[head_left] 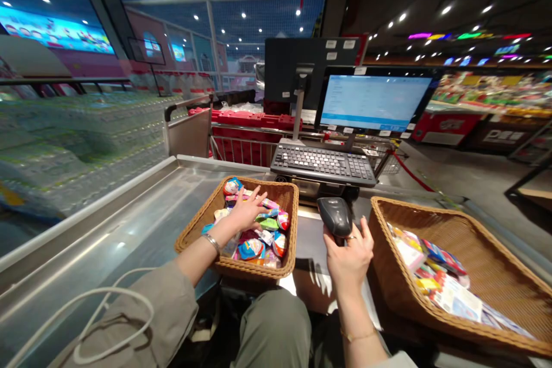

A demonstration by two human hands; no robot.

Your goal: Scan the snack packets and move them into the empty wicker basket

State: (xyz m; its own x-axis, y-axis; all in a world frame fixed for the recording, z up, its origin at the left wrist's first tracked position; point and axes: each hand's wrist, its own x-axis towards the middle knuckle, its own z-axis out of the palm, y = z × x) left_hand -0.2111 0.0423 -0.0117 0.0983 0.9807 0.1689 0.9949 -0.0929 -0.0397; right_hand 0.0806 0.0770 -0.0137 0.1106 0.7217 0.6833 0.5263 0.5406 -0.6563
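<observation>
My left hand point(246, 211) reaches over the left wicker basket point(185, 236), its fingers spread above the wrapped sweets inside. An egg-shaped treat in blue, white and orange wrap point(251, 249) lies near the basket's front, and a similar one point(233, 186) sits in the far left corner. Whether the fingertips touch any packet I cannot tell. In my right hand point(350, 256) is a black handheld barcode scanner point(335, 216), its head pointing away from me over the metal counter. The hand covers most of the scanner's handle.
A second wicker basket point(483, 236) with several colourful packets stands on the right. Behind the scanner are a black keyboard point(325, 162) and a lit monitor point(373, 100). A white cable point(116, 290) loops across my left sleeve. The metal counter point(129, 224) has a raised left edge.
</observation>
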